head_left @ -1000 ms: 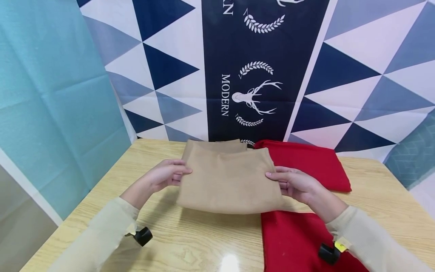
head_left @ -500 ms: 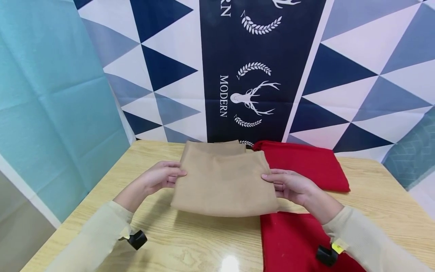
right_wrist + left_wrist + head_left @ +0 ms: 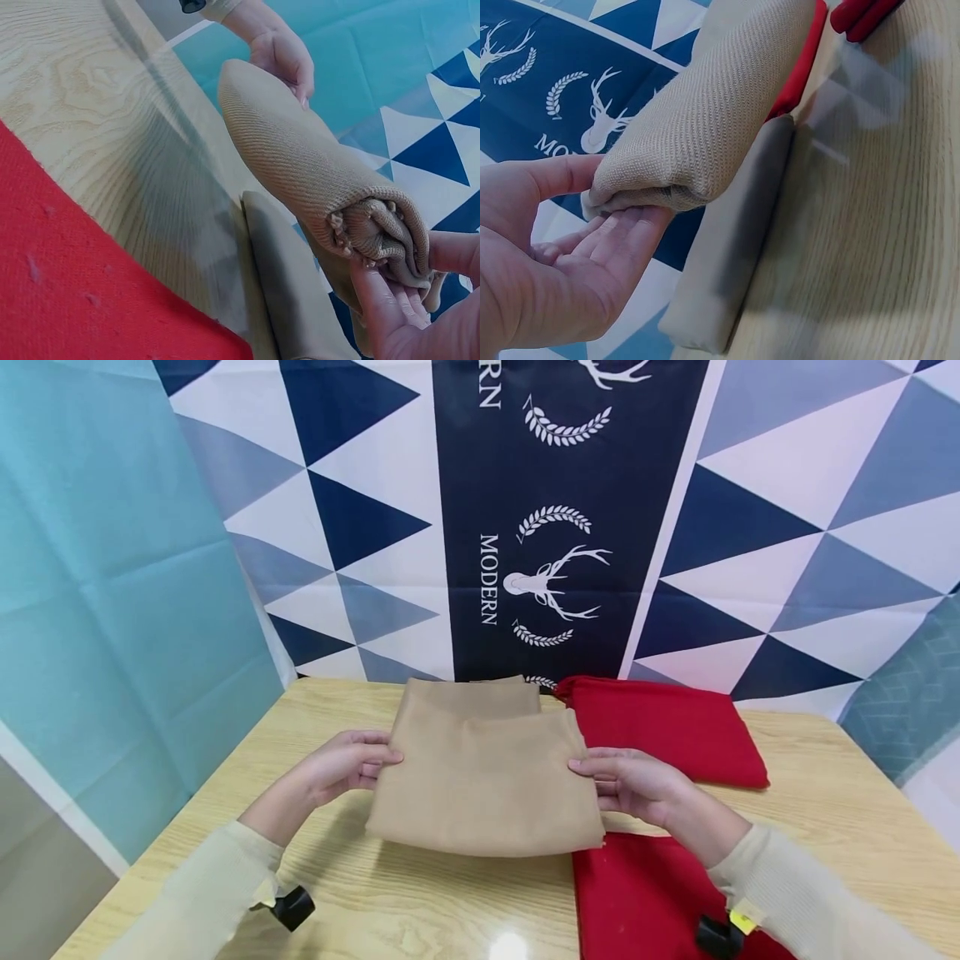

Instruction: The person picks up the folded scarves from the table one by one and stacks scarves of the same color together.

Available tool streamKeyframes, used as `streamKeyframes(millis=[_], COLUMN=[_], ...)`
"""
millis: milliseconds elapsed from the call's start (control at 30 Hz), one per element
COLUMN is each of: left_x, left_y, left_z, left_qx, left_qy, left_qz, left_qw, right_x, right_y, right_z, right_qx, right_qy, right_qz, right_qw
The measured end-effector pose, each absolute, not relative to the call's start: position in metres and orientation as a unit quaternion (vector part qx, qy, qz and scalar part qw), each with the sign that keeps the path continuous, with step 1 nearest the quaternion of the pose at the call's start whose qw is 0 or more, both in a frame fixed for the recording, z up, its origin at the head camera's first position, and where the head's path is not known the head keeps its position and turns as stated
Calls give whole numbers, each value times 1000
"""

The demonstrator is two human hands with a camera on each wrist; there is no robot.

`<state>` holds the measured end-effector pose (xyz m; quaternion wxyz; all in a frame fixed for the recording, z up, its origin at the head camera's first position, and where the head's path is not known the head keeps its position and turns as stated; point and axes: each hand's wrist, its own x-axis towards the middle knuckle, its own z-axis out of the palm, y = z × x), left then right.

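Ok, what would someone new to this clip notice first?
First, the folded tan cloth, held above the table between the left hand and the right hand. Next, bright red: the rear red cloth on the table's far side, right of centre, and the front red cloth, partly behind the right sleeve. Then a white deer head on the backdrop.

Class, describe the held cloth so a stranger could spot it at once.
Find the table before the patterned backdrop. Above it, the left hand and right hand hold opposite ends of a folded beige cloth. It alone is held up; more beige cloth and red cloths lie on the table.
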<state>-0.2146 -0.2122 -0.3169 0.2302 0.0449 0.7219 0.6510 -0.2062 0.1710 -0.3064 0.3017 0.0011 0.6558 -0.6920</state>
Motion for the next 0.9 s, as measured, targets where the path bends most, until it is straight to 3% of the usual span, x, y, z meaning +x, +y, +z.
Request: streamKeyframes(millis=[900], left_x=[-201], left_y=[-233], left_z=[-331], left_qx=[37], left_qy=[729], left_qz=[637], left_qw=[247], right_x=[-195], right_y=[150], right_z=[-327], right_qx=[-34], right_qy=[644], right_qz=[-690], right_qw=[328])
